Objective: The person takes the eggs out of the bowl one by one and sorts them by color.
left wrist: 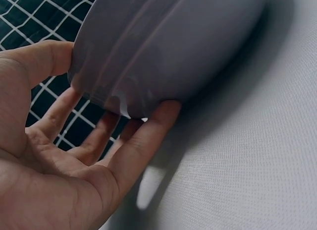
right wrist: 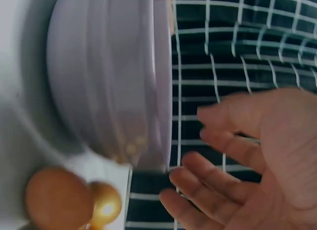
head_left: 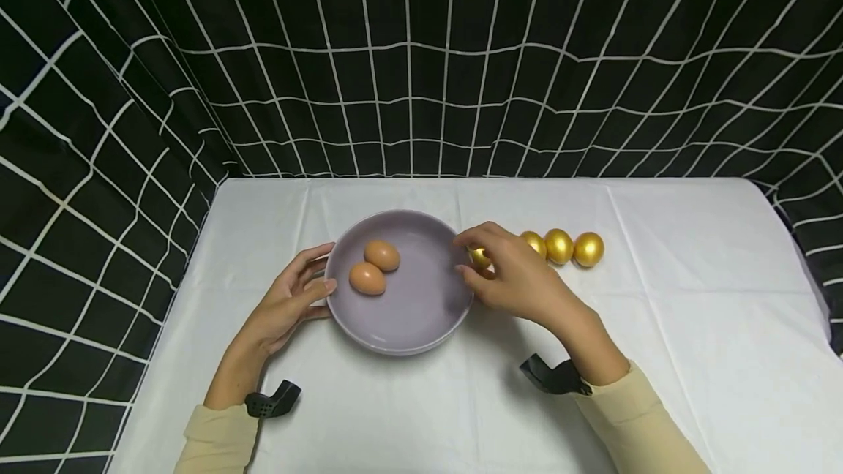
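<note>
A mauve round bowl [head_left: 421, 313] is in the middle of the head view, with two brown eggs [head_left: 366, 279] touching each other in its left half. At its left side my left hand [head_left: 290, 302] holds it, thumb at the rim and fingertips against the outer wall [left wrist: 148, 56]. My right hand [head_left: 516, 276] hovers by the right rim, fingers bent a little and spread from the thumb. In the right wrist view this hand [right wrist: 247, 165] has nothing between its fingers and stands apart from the bowl. Whether the bowl is slightly raised, I cannot tell.
Several shiny gold eggs [head_left: 588, 249] lie in a row right of the bowl, partly behind my right hand. A brown egg [right wrist: 59, 198] shows beside a gold one in the right wrist view. White cloth [head_left: 395, 415] covers the table; dark gridded curtains [head_left: 408, 72] hang behind it.
</note>
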`<state>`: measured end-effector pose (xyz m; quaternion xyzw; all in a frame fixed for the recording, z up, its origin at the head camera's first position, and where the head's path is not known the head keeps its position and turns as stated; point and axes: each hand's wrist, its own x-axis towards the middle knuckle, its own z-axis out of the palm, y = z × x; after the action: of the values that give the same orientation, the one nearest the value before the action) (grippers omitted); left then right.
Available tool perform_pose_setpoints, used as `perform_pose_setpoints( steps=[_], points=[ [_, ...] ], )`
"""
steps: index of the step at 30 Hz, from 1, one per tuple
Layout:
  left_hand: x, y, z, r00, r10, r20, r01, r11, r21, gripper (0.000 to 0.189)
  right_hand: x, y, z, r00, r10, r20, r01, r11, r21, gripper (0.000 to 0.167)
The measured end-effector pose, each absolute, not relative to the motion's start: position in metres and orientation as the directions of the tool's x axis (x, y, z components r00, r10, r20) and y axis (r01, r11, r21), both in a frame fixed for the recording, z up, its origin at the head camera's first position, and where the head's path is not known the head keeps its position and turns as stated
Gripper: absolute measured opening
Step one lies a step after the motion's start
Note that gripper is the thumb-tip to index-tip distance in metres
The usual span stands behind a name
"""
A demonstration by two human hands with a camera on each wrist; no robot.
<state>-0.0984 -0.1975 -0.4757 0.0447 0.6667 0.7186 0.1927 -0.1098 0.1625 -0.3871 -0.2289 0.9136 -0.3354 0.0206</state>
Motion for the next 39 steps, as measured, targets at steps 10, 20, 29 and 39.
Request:
perform_pose_setpoints(
  steps=[10, 20, 29, 39],
  points=[
    [-0.098, -0.199, -0.473, -0.921, 0.333, -0.201, -0.227, -0.042, 0.973, 0.067, -0.124, 0.125, -0.367, -0.824, -0.563, 0.062, -0.512, 0.694, -0.507, 0.036],
    [-0.098, -0.199, -0.472, -0.921, 0.333, -0.203, -0.229, -0.04, 0.973, 0.066, -0.143, 0.087, -0.364, -0.729, -0.684, 0.017, -0.583, 0.608, -0.538, 0.033],
    [-0.099, -0.199, -0.472, -0.92, 0.337, -0.198, -0.226, -0.046, 0.973, 0.066, -0.155, 0.056, -0.368, -0.642, -0.758, -0.114, -0.626, 0.604, -0.493, 0.039],
    [-0.099, -0.2, -0.475, -0.918, 0.346, -0.193, -0.223, -0.05, 0.973, 0.066, -0.152, 0.032, -0.383, -0.588, -0.797, -0.14, -0.705, 0.589, -0.394, 0.02]
  ],
)
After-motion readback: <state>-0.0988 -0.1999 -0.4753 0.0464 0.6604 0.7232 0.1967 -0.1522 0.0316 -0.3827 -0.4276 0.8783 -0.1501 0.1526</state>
